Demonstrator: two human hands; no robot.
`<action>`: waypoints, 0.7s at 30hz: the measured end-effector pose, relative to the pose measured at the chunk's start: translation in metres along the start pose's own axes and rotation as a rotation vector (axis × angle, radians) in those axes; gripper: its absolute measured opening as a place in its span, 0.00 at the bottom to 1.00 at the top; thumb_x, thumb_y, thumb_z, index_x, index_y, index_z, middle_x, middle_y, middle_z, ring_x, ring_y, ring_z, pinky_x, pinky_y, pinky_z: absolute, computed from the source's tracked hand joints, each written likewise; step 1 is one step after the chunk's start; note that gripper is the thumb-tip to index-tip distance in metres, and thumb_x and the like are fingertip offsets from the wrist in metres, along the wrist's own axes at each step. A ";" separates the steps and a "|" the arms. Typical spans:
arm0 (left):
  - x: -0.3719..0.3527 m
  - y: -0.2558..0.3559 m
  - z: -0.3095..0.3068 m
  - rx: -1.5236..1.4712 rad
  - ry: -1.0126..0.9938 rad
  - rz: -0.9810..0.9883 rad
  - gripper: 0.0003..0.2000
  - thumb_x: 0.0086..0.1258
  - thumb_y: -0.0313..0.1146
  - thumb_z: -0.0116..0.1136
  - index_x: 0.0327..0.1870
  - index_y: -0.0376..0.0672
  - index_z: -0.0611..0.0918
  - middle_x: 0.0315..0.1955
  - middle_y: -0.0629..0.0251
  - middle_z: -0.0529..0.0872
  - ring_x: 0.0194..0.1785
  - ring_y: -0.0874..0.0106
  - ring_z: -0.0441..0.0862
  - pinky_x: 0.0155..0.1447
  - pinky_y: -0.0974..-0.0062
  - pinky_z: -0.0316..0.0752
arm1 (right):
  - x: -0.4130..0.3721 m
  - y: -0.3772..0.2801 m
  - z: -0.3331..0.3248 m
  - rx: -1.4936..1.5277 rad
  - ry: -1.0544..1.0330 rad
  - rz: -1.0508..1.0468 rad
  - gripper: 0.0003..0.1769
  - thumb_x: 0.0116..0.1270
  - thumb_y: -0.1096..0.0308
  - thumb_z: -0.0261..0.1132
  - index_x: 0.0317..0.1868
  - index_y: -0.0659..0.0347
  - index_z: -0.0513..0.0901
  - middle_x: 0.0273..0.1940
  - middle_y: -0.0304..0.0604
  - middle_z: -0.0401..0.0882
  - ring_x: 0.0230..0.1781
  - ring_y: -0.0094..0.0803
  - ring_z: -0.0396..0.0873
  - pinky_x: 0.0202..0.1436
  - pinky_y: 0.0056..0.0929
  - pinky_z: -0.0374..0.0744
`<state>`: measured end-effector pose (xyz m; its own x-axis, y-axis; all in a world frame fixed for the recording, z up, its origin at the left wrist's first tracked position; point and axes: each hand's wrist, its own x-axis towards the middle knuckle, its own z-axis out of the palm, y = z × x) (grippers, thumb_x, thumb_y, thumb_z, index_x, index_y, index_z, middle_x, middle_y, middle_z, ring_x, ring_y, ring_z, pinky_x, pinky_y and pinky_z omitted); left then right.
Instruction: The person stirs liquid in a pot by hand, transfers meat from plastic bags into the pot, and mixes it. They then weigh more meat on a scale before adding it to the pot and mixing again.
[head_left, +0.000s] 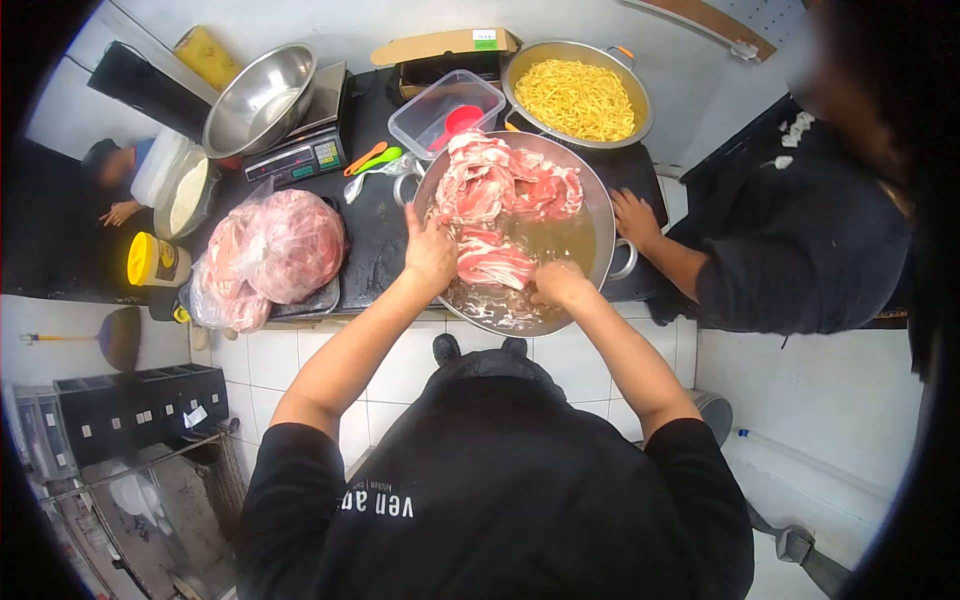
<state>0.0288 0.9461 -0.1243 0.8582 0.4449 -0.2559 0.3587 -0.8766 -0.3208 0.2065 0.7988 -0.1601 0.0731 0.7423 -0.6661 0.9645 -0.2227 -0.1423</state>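
A wide metal pan (603, 215) on the black counter holds brownish liquid and thin slices of raw meat (478, 185). A smaller bunch of meat slices (492, 262) lies in the liquid between my two hands. My left hand (430, 250) is at the pan's left side, fingers apart, next to that bunch. At the bunch's right edge is my right hand (560, 284), its fingers bent down at the meat and liquid; whether they grip a slice is hidden.
Left of the pan are bagged meat (290, 245), a scale (300, 152) under a steel bowl (262, 98), and spoons (375, 158). Behind it stand a plastic container (415, 118) and a noodle bowl (640, 100). A co-worker's hand (635, 222) rests at the right; another person is far left.
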 end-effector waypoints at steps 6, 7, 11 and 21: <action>0.044 0.014 0.068 -0.156 -0.215 -0.065 0.41 0.65 0.48 0.60 0.74 0.37 0.57 0.71 0.44 0.62 0.74 0.48 0.60 0.74 0.53 0.58 | 0.040 -0.025 0.009 0.056 0.649 -0.174 0.34 0.60 0.58 0.69 0.68 0.40 0.71 0.65 0.49 0.68 0.64 0.49 0.70 0.65 0.54 0.71; 0.051 0.018 0.084 -0.205 -0.237 -0.102 0.42 0.64 0.48 0.61 0.74 0.37 0.57 0.71 0.43 0.62 0.73 0.47 0.61 0.73 0.53 0.59 | 0.043 -0.026 0.009 0.057 0.541 -0.157 0.37 0.58 0.59 0.70 0.69 0.41 0.68 0.66 0.50 0.67 0.64 0.50 0.70 0.64 0.52 0.72; 0.045 0.020 0.100 -0.473 -0.258 -0.031 0.38 0.64 0.40 0.61 0.73 0.37 0.58 0.64 0.37 0.69 0.64 0.46 0.73 0.67 0.54 0.68 | 0.042 -0.012 0.014 0.083 0.391 -0.130 0.38 0.57 0.69 0.67 0.70 0.41 0.68 0.63 0.49 0.69 0.61 0.49 0.73 0.61 0.46 0.76; 0.039 0.038 0.046 -0.481 -0.321 -0.086 0.27 0.63 0.36 0.58 0.62 0.33 0.74 0.66 0.43 0.70 0.66 0.56 0.72 0.62 0.62 0.74 | -0.008 0.025 -0.002 -0.048 0.210 -0.022 0.34 0.59 0.64 0.68 0.68 0.41 0.70 0.62 0.49 0.72 0.60 0.49 0.75 0.59 0.43 0.77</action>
<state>0.0592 0.9380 -0.1881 0.6912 0.4858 -0.5350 0.6132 -0.7860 0.0785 0.2310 0.7888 -0.1570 0.0982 0.8633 -0.4950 0.9770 -0.1784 -0.1172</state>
